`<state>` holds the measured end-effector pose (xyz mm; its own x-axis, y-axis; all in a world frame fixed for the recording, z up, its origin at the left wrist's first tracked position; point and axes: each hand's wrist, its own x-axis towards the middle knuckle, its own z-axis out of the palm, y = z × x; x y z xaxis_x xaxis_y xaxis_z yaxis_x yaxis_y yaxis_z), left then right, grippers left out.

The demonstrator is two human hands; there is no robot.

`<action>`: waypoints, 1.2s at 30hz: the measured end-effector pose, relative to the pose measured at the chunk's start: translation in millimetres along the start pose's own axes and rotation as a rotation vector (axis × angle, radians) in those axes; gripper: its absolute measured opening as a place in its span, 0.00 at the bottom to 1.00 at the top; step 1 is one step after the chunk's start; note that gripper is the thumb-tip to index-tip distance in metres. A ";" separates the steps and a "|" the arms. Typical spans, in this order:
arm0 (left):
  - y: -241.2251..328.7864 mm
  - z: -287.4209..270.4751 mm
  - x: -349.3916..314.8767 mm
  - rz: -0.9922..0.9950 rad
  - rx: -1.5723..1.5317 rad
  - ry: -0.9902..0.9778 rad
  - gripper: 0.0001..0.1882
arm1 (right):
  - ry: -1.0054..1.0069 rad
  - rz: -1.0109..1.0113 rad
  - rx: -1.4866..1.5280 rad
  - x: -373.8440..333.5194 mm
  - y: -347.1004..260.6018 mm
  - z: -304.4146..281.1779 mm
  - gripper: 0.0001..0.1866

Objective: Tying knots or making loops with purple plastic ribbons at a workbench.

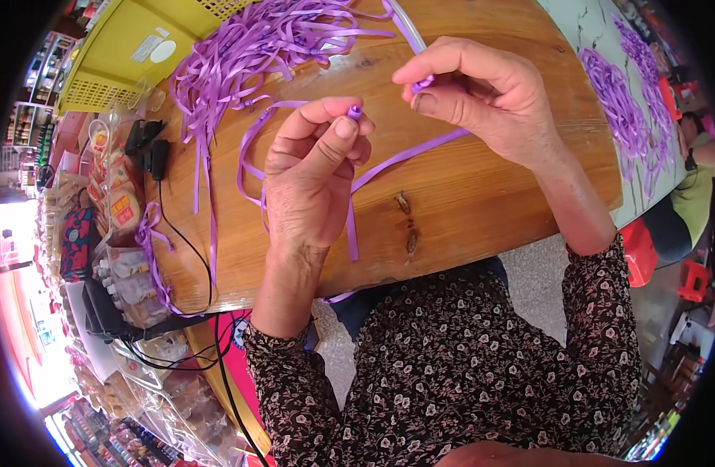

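Observation:
My left hand (311, 175) is closed over the round wooden table (466, 194), pinching a short end of purple ribbon (354, 112) between thumb and forefinger. More of that ribbon (404, 158) runs from under this hand to my right hand (482, 97), which pinches another purple end at its thumb and forefinger. A loose ribbon tail hangs down below my left palm. The two hands are a little apart, above the middle of the table.
A heap of purple ribbons (248, 54) lies at the table's far left beside a yellow plastic basket (128, 54). A second pile of ribbons (618, 105) lies on a pale surface at right. Black cables (188, 249) and packaged goods sit at left. Another person's green sleeve (696, 194) shows at right.

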<state>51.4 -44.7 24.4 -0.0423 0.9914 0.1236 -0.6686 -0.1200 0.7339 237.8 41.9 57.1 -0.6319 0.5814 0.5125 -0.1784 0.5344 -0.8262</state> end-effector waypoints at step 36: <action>-23.4 21.9 -6.8 0.112 0.334 0.128 0.17 | 0.031 0.005 -0.153 -13.6 8.5 12.4 0.15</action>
<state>83.6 -49.7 21.1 -0.2077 0.9672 0.1461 -0.3767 -0.2169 0.9006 235.5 31.0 40.2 -0.6087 0.6017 0.5171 -0.0569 0.6170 -0.7849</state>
